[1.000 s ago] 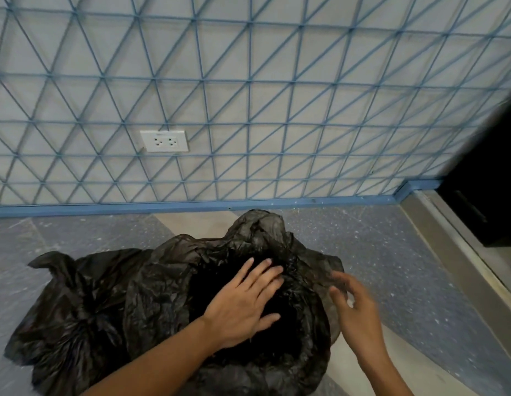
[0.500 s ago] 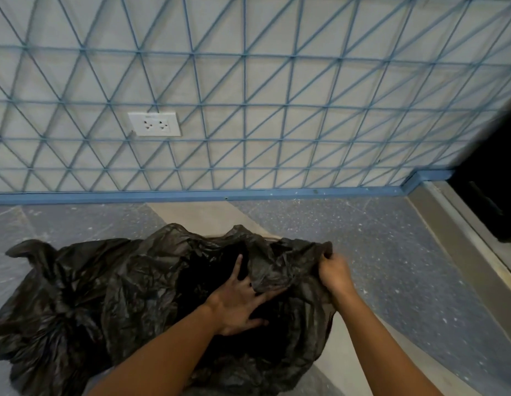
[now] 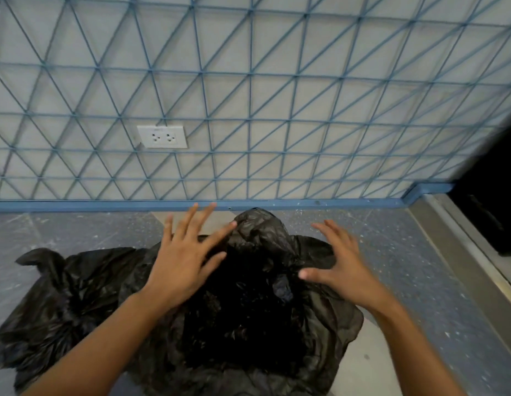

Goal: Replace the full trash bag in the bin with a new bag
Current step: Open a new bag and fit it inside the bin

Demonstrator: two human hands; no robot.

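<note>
New bag (image 3: 248,310): we see thin, soft, crinkly black plastic, likely light and slippery.
Our hands: left hand (image 3: 183,258) and right hand (image 3: 338,267) spread wide, holding nothing.
Best hold: we pinch the far rim.

Both forearms were bare from the lower edge of the view up to the wrists, with no sleeve or cuff showing behind the fingers. The bare left hand (image 3: 183,261) wore no glove, ring, watch or band; its fingers (image 3: 188,221) were long and slim, with short plain nails at the tips. The bare right hand (image 3: 341,267) was likewise unadorned, and its fingers (image 3: 330,232) were blurred, so nail detail there could not be made out. The thumb below them had a short, pale nail.
</note>
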